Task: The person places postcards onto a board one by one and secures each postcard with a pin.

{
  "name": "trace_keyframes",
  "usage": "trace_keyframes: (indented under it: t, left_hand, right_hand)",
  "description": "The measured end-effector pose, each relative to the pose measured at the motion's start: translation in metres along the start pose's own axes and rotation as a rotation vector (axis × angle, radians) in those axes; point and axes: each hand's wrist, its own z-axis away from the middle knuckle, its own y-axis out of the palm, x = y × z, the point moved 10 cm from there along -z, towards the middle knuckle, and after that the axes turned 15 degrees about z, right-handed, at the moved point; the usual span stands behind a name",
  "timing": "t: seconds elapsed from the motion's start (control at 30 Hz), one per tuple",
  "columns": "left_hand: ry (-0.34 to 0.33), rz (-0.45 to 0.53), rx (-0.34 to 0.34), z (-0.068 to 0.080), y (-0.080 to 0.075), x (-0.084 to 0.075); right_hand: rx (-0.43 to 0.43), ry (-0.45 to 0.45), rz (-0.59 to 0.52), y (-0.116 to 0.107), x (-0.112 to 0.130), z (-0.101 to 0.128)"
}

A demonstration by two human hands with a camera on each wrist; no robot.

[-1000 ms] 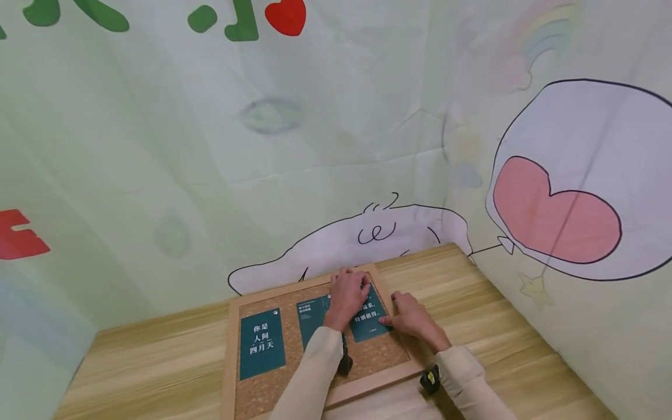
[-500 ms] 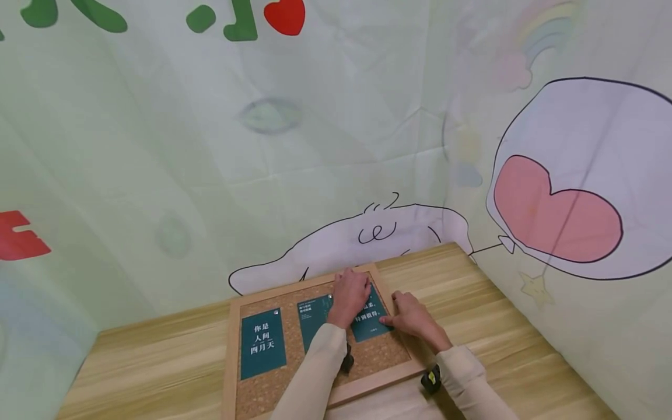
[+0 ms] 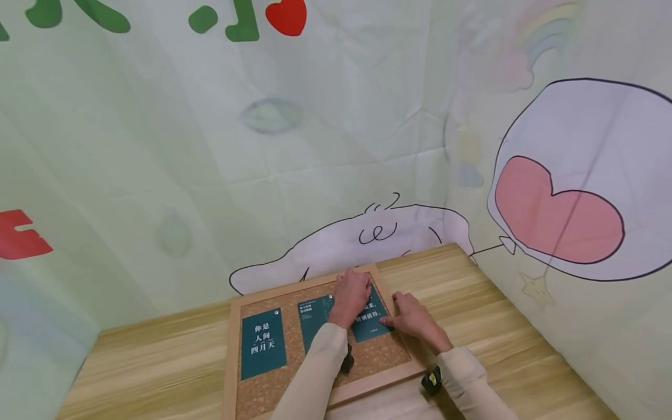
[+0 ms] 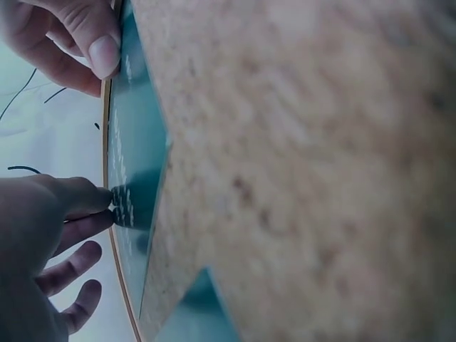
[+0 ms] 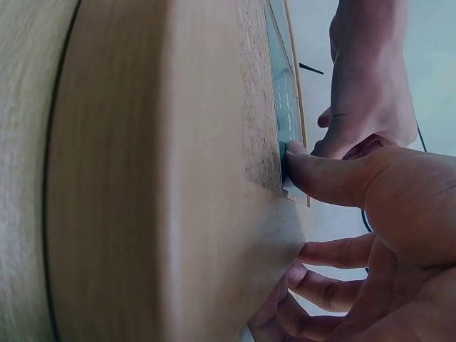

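We pressed our left hand [image 3: 350, 294] on the right-hand card [image 3: 374, 322] atop the cork board [image 3: 378, 353]; right hand [image 3: 412, 318] fingers lay straight, thumb holding its edge. Two cards [image 3: 257, 342] lay leftward on the bench [image 3: 157, 361].

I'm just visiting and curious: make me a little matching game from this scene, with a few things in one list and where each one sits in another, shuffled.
Things:
1. left card
2. right card
3. cork board
4. left hand

Places:
a. lying flat on the wooden table
b. under the right hand's thumb at its edge
c. alone at the board's left side, touched by no hand
d. pressing on the top of the right card

Pairs: 1-c, 2-b, 3-a, 4-d
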Motion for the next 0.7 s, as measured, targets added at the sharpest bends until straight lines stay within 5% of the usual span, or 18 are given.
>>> trace_keyframes:
  t: [0.7]
  left_hand:
    - [0.030, 0.030, 0.020, -0.0032, 0.0006, -0.0022]
  right_hand:
    - [-0.015, -0.002, -0.003, -0.0012, -0.0004, 0.0019]
